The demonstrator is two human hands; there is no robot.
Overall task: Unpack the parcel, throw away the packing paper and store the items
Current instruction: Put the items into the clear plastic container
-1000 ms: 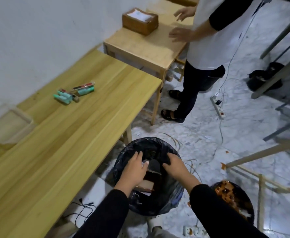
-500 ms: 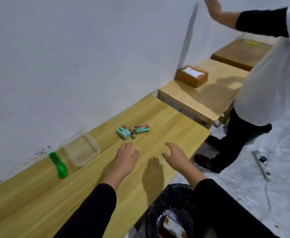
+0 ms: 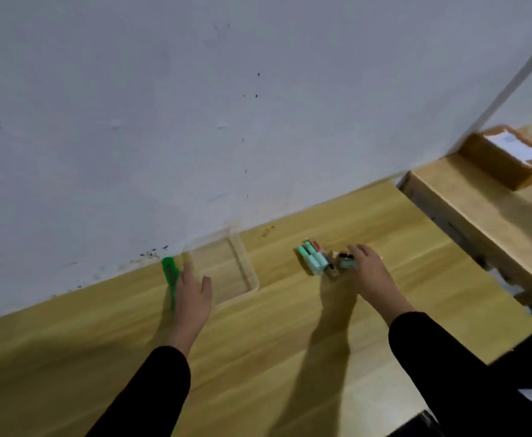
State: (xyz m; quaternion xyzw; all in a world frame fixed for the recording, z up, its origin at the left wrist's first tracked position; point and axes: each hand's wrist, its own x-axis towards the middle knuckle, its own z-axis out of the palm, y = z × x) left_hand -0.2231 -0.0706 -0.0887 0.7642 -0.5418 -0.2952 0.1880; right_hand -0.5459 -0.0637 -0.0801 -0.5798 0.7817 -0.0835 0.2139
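Lifting away from the bin of a second ago, both hands now work over the table (image 3: 290, 357) in the head view, so the packing paper looks binned and storing comes next. The left hand (image 3: 192, 294), fingers straight and apart, reaches the clear tray (image 3: 247, 263) at its 8 o'clock corner, over the green cutter (image 3: 170, 272). The right hand (image 3: 372, 272) touches the mint tubes (image 3: 313, 261) at the tray's 3 o'clock; I cannot tell whether it grips one.

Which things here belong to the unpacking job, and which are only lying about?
Job:
- small items, to be stored
- clear tray, probably their store
- right hand, at the items
- left hand, beside the tray

Lying about:
- green cutter, probably finished with
- box on the next table
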